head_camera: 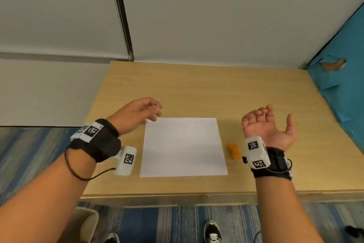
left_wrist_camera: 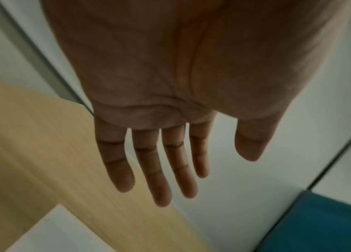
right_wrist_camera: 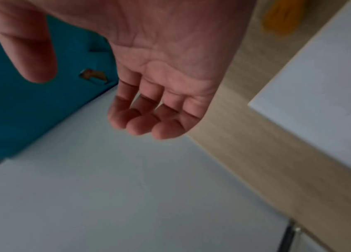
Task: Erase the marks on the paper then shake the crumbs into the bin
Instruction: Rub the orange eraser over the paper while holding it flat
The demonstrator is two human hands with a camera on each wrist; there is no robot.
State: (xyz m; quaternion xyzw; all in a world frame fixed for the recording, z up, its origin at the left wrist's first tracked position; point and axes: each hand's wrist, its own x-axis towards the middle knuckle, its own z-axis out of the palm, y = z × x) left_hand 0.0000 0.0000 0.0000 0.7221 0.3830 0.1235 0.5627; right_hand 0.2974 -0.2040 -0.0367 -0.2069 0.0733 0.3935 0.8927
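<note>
The paper (head_camera: 183, 147), flat mid-table between both empty, loosely spread hands, left hand (head_camera: 137, 113) over its far-left corner and right hand (head_camera: 269, 126) beyond the orange eraser (head_camera: 234, 151), looks light and floppy, best pinned, later lifted by opposite edges.

I saw a wooden table (head_camera: 197, 89) against a white wall (head_camera: 216, 10), a torn blue panel (head_camera: 338, 77) at right, striped carpet (head_camera: 177, 223) and black shoes (head_camera: 212, 232) below.
</note>
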